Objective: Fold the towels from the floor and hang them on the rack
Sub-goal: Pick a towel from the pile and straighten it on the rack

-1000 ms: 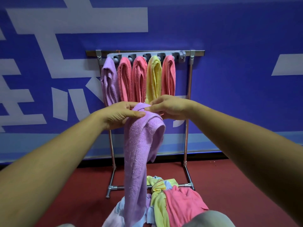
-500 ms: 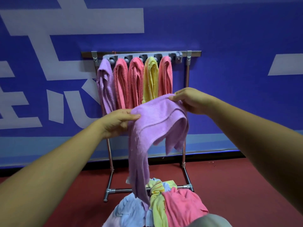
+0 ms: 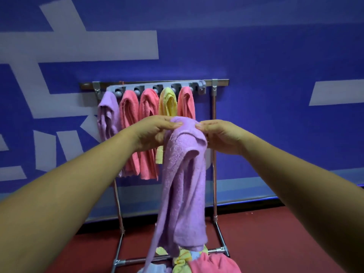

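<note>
I hold a purple towel (image 3: 185,184) up in front of the rack, pinched at its top between my left hand (image 3: 152,133) and my right hand (image 3: 220,134), which nearly touch. It hangs folded lengthwise, its lower end reaching the pile. The metal rack (image 3: 213,107) stands against the wall with a grey hook bar (image 3: 201,86). On the bar hang a purple towel (image 3: 108,113), two pink towels (image 3: 128,115), a yellow towel (image 3: 167,103) and another pink towel (image 3: 186,103). A pile of towels (image 3: 208,263) in pink, yellow and light blue lies on the floor below.
A blue wall with large white shapes (image 3: 275,115) stands right behind the rack. The floor (image 3: 266,243) is dark red. The rack's foot bar (image 3: 137,260) runs across just behind the pile.
My hands have come together again at the top of the purple towel, closing the spread section into a narrow fold. The view has tilted upward slightly.
</note>
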A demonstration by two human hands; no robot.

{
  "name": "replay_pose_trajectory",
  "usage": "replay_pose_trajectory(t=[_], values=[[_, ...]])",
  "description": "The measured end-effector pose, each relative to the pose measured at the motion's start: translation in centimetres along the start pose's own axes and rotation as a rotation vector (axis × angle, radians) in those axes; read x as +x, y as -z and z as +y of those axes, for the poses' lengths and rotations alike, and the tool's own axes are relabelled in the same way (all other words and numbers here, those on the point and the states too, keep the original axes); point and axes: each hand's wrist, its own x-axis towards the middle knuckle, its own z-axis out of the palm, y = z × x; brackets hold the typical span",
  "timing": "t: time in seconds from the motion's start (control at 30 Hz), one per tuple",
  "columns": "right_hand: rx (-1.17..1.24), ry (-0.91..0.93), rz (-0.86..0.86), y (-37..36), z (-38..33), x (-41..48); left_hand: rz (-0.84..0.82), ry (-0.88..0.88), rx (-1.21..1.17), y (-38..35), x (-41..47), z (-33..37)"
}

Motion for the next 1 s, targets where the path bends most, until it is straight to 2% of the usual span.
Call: replay_pose_trajectory(t=[0.13, 0.27, 0.37, 0.5, 0.63, 0.8, 1.0], values=[[0.022, 0.034, 0.12, 4.2, -2.0, 0.3, 0.033, 0.049, 0.173, 0.1, 3.1, -0.1], [-0.155, -0.008, 0.267, 7.5, -3.4, 1.2, 0.079, 0.052, 0.229, -0.6, 7.6, 0.3], [-0.293, -0.048, 0.315, 10.0, -4.3, 1.7, 0.16, 0.011, 0.23, -0.2, 11.5, 1.1], [-0.478, -0.05, 0.382, 13.6, -5.7, 3.4, 0.14, -0.047, 0.342, 0.1, 16.3, 2.8], [-0.475, 0.018, 0.501, 16.9, -7.1, 6.6, 0.166, -0.131, 0.553, 1.0, 20.6, 4.5], [-0.561, -0.001, 0.514, 19.6, -7.4, 10.5, 0.303, -0.172, 0.876, 4.1, 24.8, 6.2], [-0.537, 0.028, 0.615, 20.8, -7.1, 15.8, 0.466, -0.207, 0.99, 8.0, 28.8, 7.0]])
